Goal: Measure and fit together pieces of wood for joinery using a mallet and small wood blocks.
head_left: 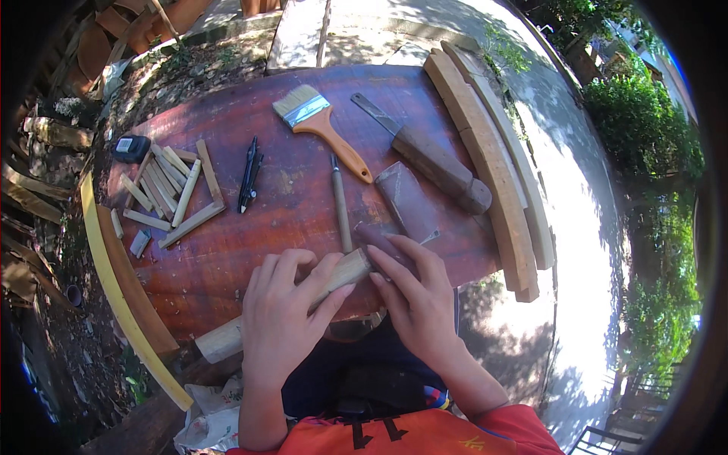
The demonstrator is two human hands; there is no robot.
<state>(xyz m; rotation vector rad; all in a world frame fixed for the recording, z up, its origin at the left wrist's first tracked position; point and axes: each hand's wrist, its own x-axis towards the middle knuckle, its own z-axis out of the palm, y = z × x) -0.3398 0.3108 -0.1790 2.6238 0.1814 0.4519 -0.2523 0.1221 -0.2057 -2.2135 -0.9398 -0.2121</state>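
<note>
The left hand point(279, 311) grips a wooden rod point(349, 268) as the right hand point(419, 302) pinches sandpaper point(381, 241) at its tip, apparently sanding, the next stroke likely needing even pressure.

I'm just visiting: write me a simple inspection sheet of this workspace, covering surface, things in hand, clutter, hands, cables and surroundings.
Surface: red-brown tabletop, scuffed.
Things in hand: pale wooden stick; folded brown sheet at its far end.
Clutter: small wood pieces, black tape measure, pens, brush, wooden-handled blade, slim tool, long beams along the right edge.
Hands: left hand grips the stick; right hand holds the folded sheet.
Cables: nothing seen.
Surroundings: sunlit path, green bushes.
</note>
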